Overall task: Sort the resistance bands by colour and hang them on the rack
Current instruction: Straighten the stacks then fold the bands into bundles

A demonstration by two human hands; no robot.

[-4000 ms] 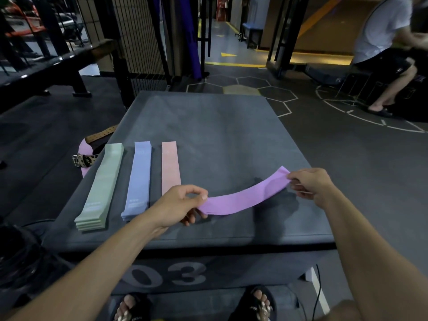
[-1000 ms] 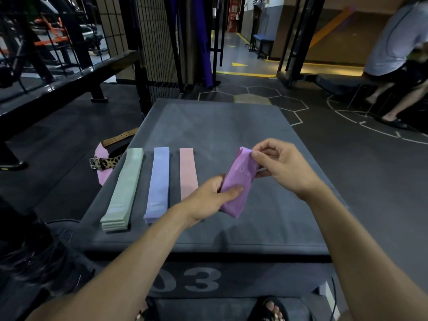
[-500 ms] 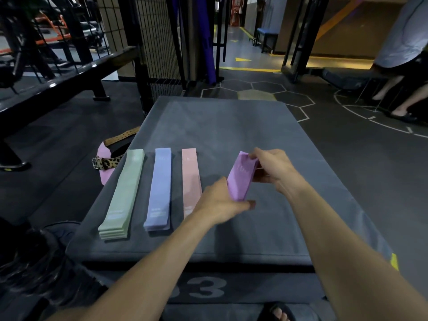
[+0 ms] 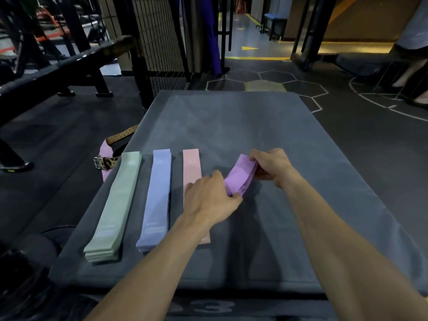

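Observation:
A purple resistance band [image 4: 240, 176] is held low over the grey padded box [image 4: 231, 121]. My left hand [image 4: 212, 195] pinches its near end and my right hand [image 4: 269, 165] grips its far end. To the left lie three flat rows on the box: a stack of green bands [image 4: 115, 205], a stack of blue bands [image 4: 157, 198] and a pink band [image 4: 191, 165], whose near part my left hand and forearm cover. No rack for hanging is clearly in view.
A leopard-print belt with a pink strap [image 4: 105, 158] hangs off the box's left edge. A black bench frame [image 4: 69, 63] and a wire mesh panel [image 4: 157, 38] stand at the back left. A seated person [image 4: 412, 66] is at the far right.
Four seconds ago the purple band was stretched long between my hands. Since then my hands came together, the band got shorter and doubled, and it has sunk toward the box beside the pink band.

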